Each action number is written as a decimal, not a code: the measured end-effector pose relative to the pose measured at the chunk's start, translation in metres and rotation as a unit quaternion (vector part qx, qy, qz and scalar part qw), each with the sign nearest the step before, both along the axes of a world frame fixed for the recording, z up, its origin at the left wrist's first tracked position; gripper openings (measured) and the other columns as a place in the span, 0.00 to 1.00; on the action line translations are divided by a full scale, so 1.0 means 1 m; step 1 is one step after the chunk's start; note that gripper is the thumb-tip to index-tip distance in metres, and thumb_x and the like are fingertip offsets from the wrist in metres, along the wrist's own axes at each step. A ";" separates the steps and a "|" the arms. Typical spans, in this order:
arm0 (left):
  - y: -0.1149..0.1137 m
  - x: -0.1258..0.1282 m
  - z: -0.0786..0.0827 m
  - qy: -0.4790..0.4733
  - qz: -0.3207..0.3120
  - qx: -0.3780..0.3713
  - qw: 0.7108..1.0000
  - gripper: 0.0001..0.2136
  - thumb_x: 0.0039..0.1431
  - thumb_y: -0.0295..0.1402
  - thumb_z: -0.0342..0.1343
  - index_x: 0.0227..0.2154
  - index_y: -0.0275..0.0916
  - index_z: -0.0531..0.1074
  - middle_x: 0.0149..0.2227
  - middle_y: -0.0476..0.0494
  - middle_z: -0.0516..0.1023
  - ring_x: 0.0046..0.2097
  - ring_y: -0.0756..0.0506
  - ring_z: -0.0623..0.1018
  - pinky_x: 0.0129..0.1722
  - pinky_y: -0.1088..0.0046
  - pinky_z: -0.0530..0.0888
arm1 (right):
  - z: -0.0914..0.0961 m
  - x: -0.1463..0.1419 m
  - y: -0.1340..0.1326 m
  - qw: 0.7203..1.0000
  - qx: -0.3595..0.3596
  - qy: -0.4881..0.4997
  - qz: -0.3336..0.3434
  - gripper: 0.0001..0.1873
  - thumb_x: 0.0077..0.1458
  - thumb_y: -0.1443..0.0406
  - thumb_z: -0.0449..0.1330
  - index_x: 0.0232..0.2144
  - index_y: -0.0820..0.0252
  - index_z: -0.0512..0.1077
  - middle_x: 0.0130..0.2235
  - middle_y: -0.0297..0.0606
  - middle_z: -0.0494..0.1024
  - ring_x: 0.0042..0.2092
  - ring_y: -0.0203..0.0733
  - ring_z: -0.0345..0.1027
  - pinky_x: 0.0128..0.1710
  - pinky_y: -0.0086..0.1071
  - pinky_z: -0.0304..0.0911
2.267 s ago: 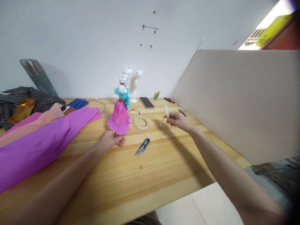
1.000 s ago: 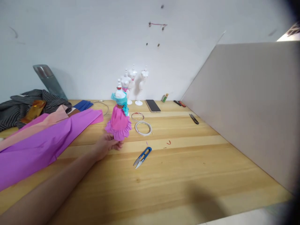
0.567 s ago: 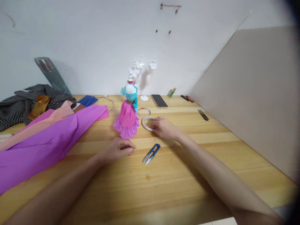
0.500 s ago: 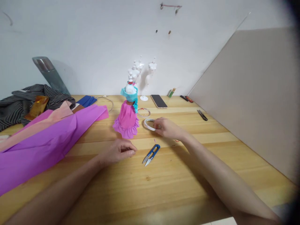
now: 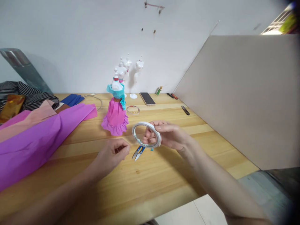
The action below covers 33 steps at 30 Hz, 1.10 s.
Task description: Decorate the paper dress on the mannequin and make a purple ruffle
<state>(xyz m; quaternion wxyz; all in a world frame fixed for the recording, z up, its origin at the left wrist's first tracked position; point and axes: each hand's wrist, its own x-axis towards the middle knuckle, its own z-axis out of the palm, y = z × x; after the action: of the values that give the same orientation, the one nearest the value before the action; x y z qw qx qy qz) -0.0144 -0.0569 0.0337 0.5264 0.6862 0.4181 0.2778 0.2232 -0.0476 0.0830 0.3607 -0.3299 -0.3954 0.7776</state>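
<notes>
So the pink dress is on its stand with a ruffled hem and teal top in place, and the tape roll is up off the table. No strip looks pulled loose, and nothing's being stuck or cut, the snips just lie there. Right hand has the roll, thumb on the rim, fingertips showing through the hole. Left hand is loosely curled near the dress; can't tell if it's pinching anything. The roll's a thin white ring, tilted, hanging right of the dress, partly over the snips from here.
</notes>
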 end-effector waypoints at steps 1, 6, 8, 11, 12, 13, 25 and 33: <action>-0.002 0.002 -0.001 0.003 -0.008 -0.015 1.000 0.11 0.53 0.37 0.54 0.27 0.35 0.74 0.23 0.49 0.71 0.25 0.52 0.69 0.24 0.78 0.66 | -0.001 -0.007 -0.004 0.999 -0.011 0.030 -0.016 0.12 0.45 0.63 0.67 0.29 0.68 0.75 0.31 0.41 0.80 0.33 0.41 0.76 0.38 0.34 0.71; -0.015 0.017 -0.008 -0.037 -0.027 -0.182 0.982 0.16 0.44 0.39 0.59 0.33 0.32 0.74 0.23 0.48 0.72 0.23 0.51 0.70 0.19 0.77 0.67 | -0.006 -0.032 -0.026 0.980 -0.030 0.140 -0.137 0.06 0.53 0.65 0.61 0.32 0.64 0.74 0.34 0.38 0.80 0.38 0.40 0.75 0.46 0.37 0.70; -0.020 0.021 -0.005 -0.074 -0.002 -0.231 0.970 0.18 0.39 0.39 0.63 0.34 0.32 0.73 0.25 0.47 0.74 0.22 0.51 0.71 0.18 0.77 0.67 | -0.008 -0.036 -0.032 0.974 -0.032 0.161 -0.159 0.06 0.55 0.65 0.60 0.31 0.64 0.75 0.34 0.39 0.80 0.39 0.40 0.75 0.48 0.39 0.69; -0.026 0.023 0.004 -0.135 0.031 -0.274 0.952 0.19 0.38 0.40 0.65 0.31 0.32 0.73 0.26 0.46 0.76 0.20 0.52 0.72 0.17 0.78 0.67 | -0.014 -0.039 -0.037 0.966 -0.029 0.180 -0.182 0.06 0.54 0.65 0.61 0.30 0.63 0.75 0.34 0.37 0.80 0.39 0.41 0.75 0.47 0.40 0.70; -0.027 0.023 0.008 -0.155 0.037 -0.284 0.946 0.18 0.40 0.41 0.65 0.31 0.33 0.73 0.26 0.46 0.76 0.20 0.53 0.72 0.17 0.79 0.67 | -0.016 -0.040 -0.038 0.966 -0.030 0.181 -0.182 0.06 0.54 0.64 0.61 0.30 0.62 0.75 0.33 0.37 0.80 0.38 0.42 0.75 0.46 0.40 0.70; -0.029 0.023 0.012 -0.173 0.040 -0.291 0.940 0.17 0.42 0.42 0.64 0.30 0.33 0.73 0.27 0.46 0.77 0.20 0.53 0.72 0.17 0.79 0.66 | -0.017 -0.041 -0.039 0.967 -0.033 0.179 -0.181 0.06 0.53 0.64 0.61 0.30 0.62 0.75 0.33 0.37 0.80 0.38 0.43 0.75 0.45 0.40 0.71; -0.020 0.015 0.007 -0.068 0.021 -0.246 0.967 0.08 0.41 0.34 0.56 0.16 0.35 0.67 0.17 0.50 0.72 0.15 0.54 0.68 0.14 0.81 0.62 | -0.012 -0.035 -0.036 0.945 -0.019 0.216 -0.247 0.03 0.54 0.68 0.61 0.28 0.61 0.74 0.31 0.35 0.79 0.37 0.39 0.74 0.50 0.44 0.69; -0.030 0.026 0.028 -0.163 0.077 -0.231 0.956 0.12 0.44 0.39 0.60 0.20 0.35 0.67 0.21 0.51 0.72 0.16 0.55 0.69 0.15 0.81 0.62 | -0.015 -0.047 -0.044 0.963 -0.004 0.172 -0.207 0.05 0.50 0.64 0.64 0.28 0.62 0.75 0.31 0.38 0.79 0.37 0.42 0.75 0.47 0.42 0.70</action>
<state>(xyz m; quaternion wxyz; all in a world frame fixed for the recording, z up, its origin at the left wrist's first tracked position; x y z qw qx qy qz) 0.0112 -0.0868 0.0619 0.7086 0.4574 0.4310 0.3209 0.1766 -0.0911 0.0685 0.5751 -0.2676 -0.2476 0.7323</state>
